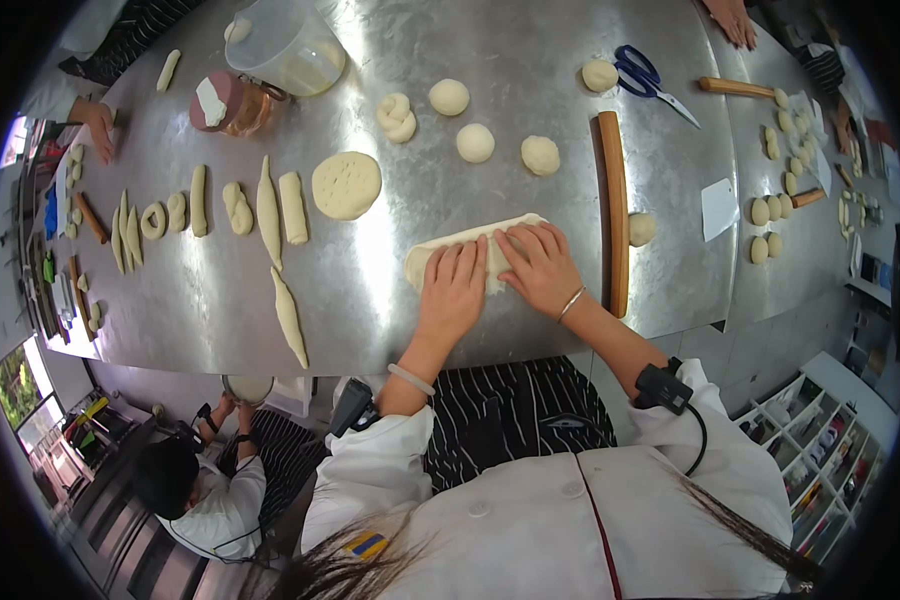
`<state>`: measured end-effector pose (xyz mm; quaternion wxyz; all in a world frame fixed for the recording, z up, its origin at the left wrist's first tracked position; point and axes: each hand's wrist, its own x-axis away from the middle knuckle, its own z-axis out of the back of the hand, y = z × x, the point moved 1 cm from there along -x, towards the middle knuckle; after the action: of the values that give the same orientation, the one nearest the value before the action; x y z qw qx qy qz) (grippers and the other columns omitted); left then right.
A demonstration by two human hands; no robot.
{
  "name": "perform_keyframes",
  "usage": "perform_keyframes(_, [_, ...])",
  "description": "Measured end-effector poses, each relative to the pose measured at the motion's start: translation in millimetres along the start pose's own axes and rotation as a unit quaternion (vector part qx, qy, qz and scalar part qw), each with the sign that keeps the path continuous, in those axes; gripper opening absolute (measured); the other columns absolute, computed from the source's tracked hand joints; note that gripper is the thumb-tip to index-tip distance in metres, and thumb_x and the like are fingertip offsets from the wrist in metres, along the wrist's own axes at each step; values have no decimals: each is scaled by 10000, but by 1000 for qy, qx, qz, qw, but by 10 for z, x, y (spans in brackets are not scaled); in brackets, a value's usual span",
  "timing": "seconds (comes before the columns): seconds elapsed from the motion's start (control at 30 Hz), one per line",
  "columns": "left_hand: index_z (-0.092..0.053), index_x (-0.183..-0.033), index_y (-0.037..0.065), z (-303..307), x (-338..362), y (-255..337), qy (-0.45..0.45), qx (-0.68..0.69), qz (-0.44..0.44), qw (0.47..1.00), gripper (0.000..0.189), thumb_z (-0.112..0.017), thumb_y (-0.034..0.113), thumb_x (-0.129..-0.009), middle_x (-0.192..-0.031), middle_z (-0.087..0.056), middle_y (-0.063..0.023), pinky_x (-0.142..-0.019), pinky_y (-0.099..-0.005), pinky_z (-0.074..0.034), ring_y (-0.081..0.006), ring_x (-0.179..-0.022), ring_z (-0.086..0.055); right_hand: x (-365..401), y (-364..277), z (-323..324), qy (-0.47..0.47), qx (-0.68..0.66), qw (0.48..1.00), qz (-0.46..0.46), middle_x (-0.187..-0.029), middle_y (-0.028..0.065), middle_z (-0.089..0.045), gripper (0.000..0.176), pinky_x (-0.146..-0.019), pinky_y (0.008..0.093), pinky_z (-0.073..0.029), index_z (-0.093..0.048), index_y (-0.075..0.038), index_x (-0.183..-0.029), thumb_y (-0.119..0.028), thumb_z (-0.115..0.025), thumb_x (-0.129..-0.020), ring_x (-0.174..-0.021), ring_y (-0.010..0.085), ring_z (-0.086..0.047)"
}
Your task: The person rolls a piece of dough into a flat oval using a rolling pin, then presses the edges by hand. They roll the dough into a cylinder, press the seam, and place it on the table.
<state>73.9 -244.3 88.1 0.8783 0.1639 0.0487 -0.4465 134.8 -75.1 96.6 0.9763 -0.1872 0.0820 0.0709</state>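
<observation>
A flattened sheet of pale dough (425,262) lies on the steel table in front of me, its far edge folded over into a thin roll. My left hand (454,285) bears on the middle of the dough, fingers close together and bent at the folded edge. Beside it, my right hand (540,265) grips the right part of the same edge, with the thumb tucked toward the left hand. The fingers hide much of the sheet. To the right of my hands lies a wooden rolling pin (613,215), with a dough ball (642,229) against its right side.
Dough balls (475,143) and a knotted piece (396,118) lie beyond my hands. A pricked dough disc (347,186) and shaped pieces (268,214) spread leftward. Scissors (653,85), a white scraper (718,209), a plastic tub (288,50) and a jar (232,105) stand around. Other people's hands (95,125) rest at the edges.
</observation>
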Motion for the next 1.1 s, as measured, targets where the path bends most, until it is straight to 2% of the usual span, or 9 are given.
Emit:
perform_keyframes(0.1, [-528, -1320, -19, 53, 61, 30, -37, 52, 36, 997, 520, -600, 186, -848, -1234, -553, -118, -1047, -443, -394, -267, -1181, -500, 39, -31, 64, -27, 8, 1000, -10, -1218, 93, -528, 629, -1084, 470, -337, -554, -52, -1299, -304, -729, -751, -1191, 269, -474])
perform_keyframes(0.2, [-531, -1310, -19, 172, 83, 105, -60, 59, 58, 995, 507, -606, 195, -856, -1277, -543, -127, -1064, -455, -382, -273, -1232, -477, 76, -13, 148, -42, -8, 999, -11, -1228, 106, -533, 566, -1093, 468, -334, -578, -38, -1253, -274, -726, -761, -1198, 279, -481])
perform_keyframes(0.3, [-552, -1271, -21, 354, 78, 175, -74, 58, 66, 993, 465, -600, 155, -843, -1293, -538, -136, -1065, -471, -383, -283, -1237, -483, 79, 53, 216, -29, -50, 998, 12, -1228, 123, -543, 454, -1062, 468, -379, -605, -23, -1185, -202, -712, -782, -1170, 304, -510])
perform_keyframes(0.37, [-562, -1248, -24, 334, 91, 134, -53, 59, 51, 996, 447, -597, 134, -831, -1287, -540, -146, -1062, -479, -386, -294, -1222, -493, 18, 129, 227, 32, -70, 997, 20, -1204, 136, -551, 360, -1011, 460, -430, -617, -4, -1125, -129, -691, -795, -1123, 336, -535])
perform_keyframes(0.43, [-573, -1224, -28, 324, 41, 72, -31, 61, 35, 997, 430, -594, 112, -818, -1280, -542, -157, -1059, -487, -389, -306, -1207, -504, -113, 149, 192, 45, -61, 997, 8, -1186, 138, -552, 358, -987, 456, -445, -616, 0, -1124, -113, -689, -793, -1107, 345, -538])
perform_keyframes(0.5, [-590, -1188, -40, 302, -46, -24, 20, 34, 54, 998, 407, -581, 76, -798, -1241, -553, -171, -1033, -494, -410, -328, -1162, -527, -184, 176, 159, 58, -51, 997, -4, -1167, 141, -553, 356, -963, 453, -461, -615, 4, -1123, -97, -688, -790, -1090, 353, -541])
perform_keyframes(0.6, [-597, -1176, -50, 247, -87, -160, 38, 34, 86, 995, 400, -573, 56, -791, -1203, -560, -175, -1005, -475, -437, -337, -1135, -533, -177, 205, 100, 40, -70, 996, -27, -1137, 145, -554, 361, -951, 445, -462, -616, 10, -1129, -86, -686, -788, -1087, 356, -539])
perform_keyframes(0.9, [-603, -1203, -45, 122, 180, -214, 49, 31, 45, 997, 449, -575, -2, -756, -1191, -569, -160, -935, -424, -476, -330, -1105, -545, -5, 158, 131, 60, -27, 998, -7, -1134, 134, -558, 409, -934, 435, -467, -611, 2, -1180, -72, -675, -783, -1086, 331, -542])
perform_keyframes(1.1, [-614, -1205, -23, 187, 296, -197, 36, 31, 39, 998, 485, -602, 21, -723, -1185, -579, -155, -975, -460, -444, -333, -1103, -547, 161, 175, 124, 36, -40, 998, -11, -1148, 121, -560, 425, -951, 446, -455, -614, -25, -1199, -92, -679, -785, -1099, 311, -543])
